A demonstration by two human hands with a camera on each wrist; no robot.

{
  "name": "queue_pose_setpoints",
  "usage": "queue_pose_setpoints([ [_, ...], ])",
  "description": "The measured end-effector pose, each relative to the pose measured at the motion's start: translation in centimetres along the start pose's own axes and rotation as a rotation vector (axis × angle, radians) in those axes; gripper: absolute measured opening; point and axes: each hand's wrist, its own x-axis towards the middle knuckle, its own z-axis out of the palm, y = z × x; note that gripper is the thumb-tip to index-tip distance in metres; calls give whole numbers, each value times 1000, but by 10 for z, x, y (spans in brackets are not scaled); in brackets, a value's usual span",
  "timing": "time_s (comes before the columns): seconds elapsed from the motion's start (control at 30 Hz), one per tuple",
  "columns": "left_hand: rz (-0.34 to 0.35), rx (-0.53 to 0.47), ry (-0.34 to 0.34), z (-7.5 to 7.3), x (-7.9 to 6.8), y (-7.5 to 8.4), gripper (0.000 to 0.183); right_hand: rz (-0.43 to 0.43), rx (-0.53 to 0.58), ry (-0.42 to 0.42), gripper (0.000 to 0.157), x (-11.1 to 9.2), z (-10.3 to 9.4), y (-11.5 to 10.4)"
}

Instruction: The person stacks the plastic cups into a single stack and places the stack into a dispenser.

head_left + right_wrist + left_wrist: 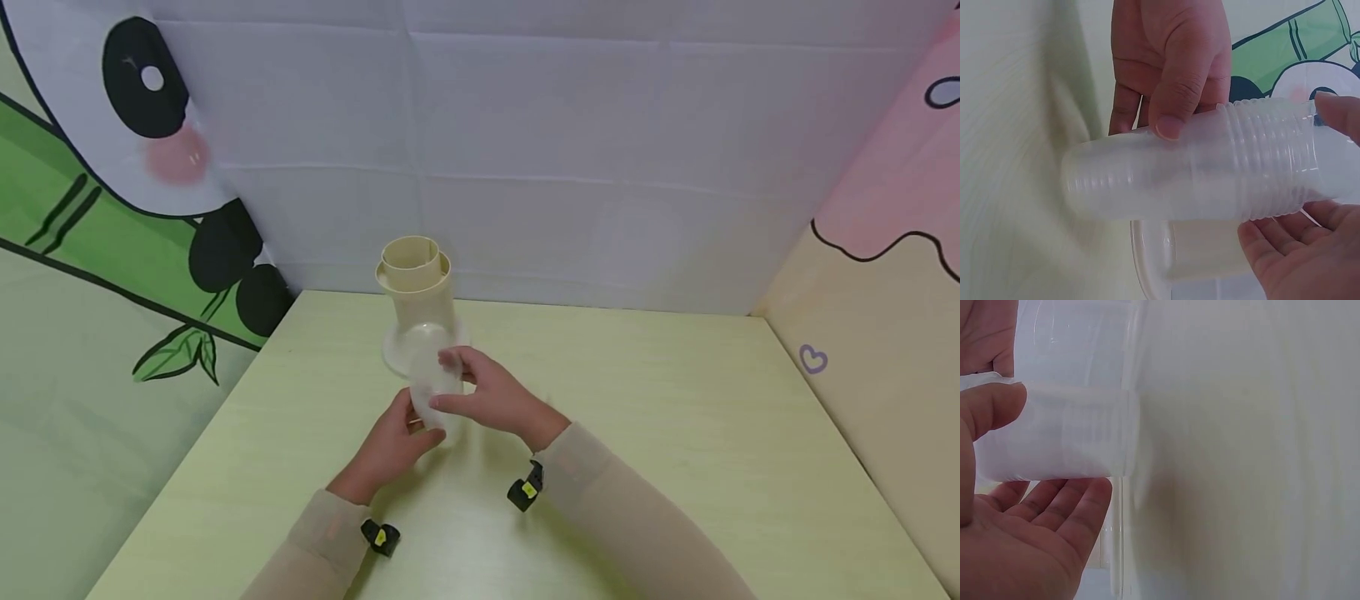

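While my left hand clasps the clear cup stack and my right hand grips its rim end, I should squeeze lightly lest it buckle, with the cream holder standing just beyond it.

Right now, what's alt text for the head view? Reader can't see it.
A person's left hand and right hand hold translucent plastic cups over a pale table, the right hand higher in the picture. Just beyond them stands a cream tubular holder, its top open, before a pale backdrop.
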Motion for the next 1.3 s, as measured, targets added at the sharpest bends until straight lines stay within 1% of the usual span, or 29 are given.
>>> queue_pose_setpoints([
  [0.17, 13, -9, -18, -4, -1, -1, 69, 17, -24, -30, 72, 1, 6, -2],
  [0.33, 20, -4, -20, -7, -2, -2, 69, 10, -25, -31, 76, 2, 9, -1],
  [0.57, 12, -12, -28, -8, 0, -5, 69, 22, -34, -32, 90, 2, 6, 0],
  [0.83, 9, -27, -34, -9, -1, -2, 70, 5, -66, -20, 87, 2, 3, -1],
  [1.13, 6, -19, -36, -12, -2, -2, 69, -5, -64, -10, 85, 0, 2, -8],
  [1.3, -7, -17, -26, -12, -2, -3, 69, -11, -52, -1, 82, -1, 2, -10],
])
